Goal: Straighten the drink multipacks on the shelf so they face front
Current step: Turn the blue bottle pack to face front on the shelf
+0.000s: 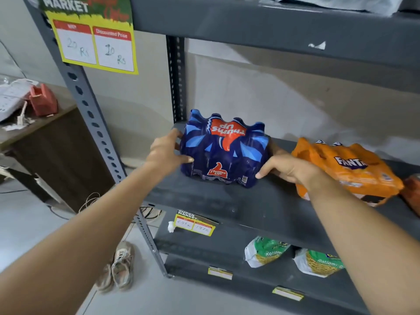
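Head view: one blue Thums Up multipack (223, 151) stands on the grey metal shelf (204, 198), toward its left end and set back from the front edge. Printed logo at the pack's lower front reads upright; the larger logo on its top panel reads inverted from this angle.

Left hand (166, 151) is pressed against the pack's left side, thumb on the front face, fingers (176, 135) wrapped toward the rear corner. Right hand (288, 168) is at the pack's lower right corner, thumb tip touching the wrap near the base; the remaining fingers pass behind the pack and their contact cannot be confirmed. Both hands are thus closed around the blue pack from either side, neither one released.

An orange Fanta multipack (347, 171) lies on the same shelf just right of the blue pack, tilted, its long side angled away from the shelf front. The right wrist crosses in front of its left end.

Below, two green-and-white snack bags (264, 251) sit on the lower shelf. A yellow price tag (194, 223) is fixed to the shelf edge. A larger price sign (93, 35) hangs on the upright at upper left. A pair of shoes (119, 267) lies on the floor beside the rack.
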A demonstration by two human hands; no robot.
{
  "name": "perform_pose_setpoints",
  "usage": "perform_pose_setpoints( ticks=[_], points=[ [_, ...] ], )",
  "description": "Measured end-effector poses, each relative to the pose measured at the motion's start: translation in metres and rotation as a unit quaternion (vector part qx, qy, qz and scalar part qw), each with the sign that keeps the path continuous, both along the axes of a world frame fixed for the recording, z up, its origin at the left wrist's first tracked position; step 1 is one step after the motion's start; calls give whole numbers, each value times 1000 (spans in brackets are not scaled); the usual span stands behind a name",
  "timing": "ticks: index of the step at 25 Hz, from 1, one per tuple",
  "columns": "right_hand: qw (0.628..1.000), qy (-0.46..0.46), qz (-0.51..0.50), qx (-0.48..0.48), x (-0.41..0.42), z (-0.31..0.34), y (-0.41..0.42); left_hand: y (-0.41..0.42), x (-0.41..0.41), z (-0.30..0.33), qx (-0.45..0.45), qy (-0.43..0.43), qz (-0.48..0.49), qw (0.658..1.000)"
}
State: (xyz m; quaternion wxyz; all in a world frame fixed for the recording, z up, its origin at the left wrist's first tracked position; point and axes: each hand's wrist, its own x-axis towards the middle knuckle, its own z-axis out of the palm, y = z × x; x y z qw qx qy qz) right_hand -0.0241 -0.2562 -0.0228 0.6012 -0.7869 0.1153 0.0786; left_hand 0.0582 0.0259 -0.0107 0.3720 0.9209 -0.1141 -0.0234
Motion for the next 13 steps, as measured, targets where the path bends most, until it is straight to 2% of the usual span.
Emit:
perform_pose_setpoints(
  ticks=[2, 4, 5, 6, 8, 9, 10, 11, 13],
  points=[
    [999, -38, -19, -16, -6, -5, 3, -11, 25, 2, 21, -19, 34, 999],
    [997, -68, -34, -14, -19, -12, 6, -36, 40, -3, -43, -16, 51, 998],
    [997, -76, -14, -3, -27, -14, 9, -50, 46, -9, -118, 36, 37, 992],
    [997, -69, 23, 8, -35, -16, 15, -61, 48, -10, -206, 128, 8, 970],
    [995, -36, 91, 9, -39, -18, 28, -65, 50, -12, -326, 290, -24, 900],
    [996, -44, 78, -1, -36, -18, 35, -59, 51, -11, -355, 321, -3, 878],
    [998, -63, 17, -14, -29, -16, 38, -51, 46, -9, -376, 313, 20, 872],
    [993, -85, -82, -18, -20, -15, 36, -43, 39, -10, -380, 269, 41, 884],
    [952, -114, -282, -37, 2, -6, 20, -29, 14, -21, -388, 175, 45, 904]
  ],
)
